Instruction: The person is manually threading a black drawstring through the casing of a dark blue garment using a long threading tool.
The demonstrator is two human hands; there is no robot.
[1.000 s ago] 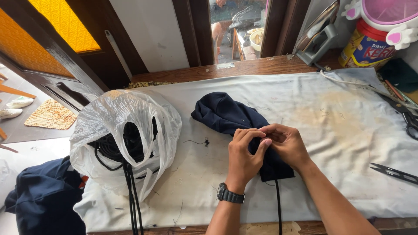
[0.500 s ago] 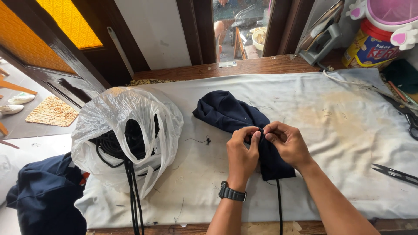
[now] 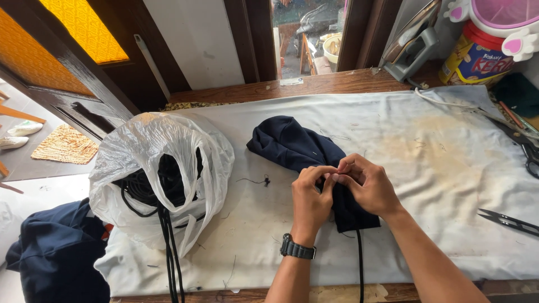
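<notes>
A dark navy fabric piece (image 3: 292,143) lies in the middle of a white stained cloth (image 3: 426,146) that covers the table. My left hand (image 3: 310,203), with a black watch on its wrist, and my right hand (image 3: 368,185) meet over the near end of the fabric and pinch it together between fingertips. A black cord (image 3: 359,264) runs from under my hands down to the table's near edge.
A white plastic bag (image 3: 163,168) full of black cords sits at the left, cords hanging off the front. Small black snips (image 3: 508,220) and large scissors (image 3: 525,140) lie at the right. An iron (image 3: 412,45), a tin and a pink container stand at the back right. Dark cloth (image 3: 56,255) is piled at the lower left.
Both hands stay on the navy fabric with only slight finger shifts. Nothing else has moved.
</notes>
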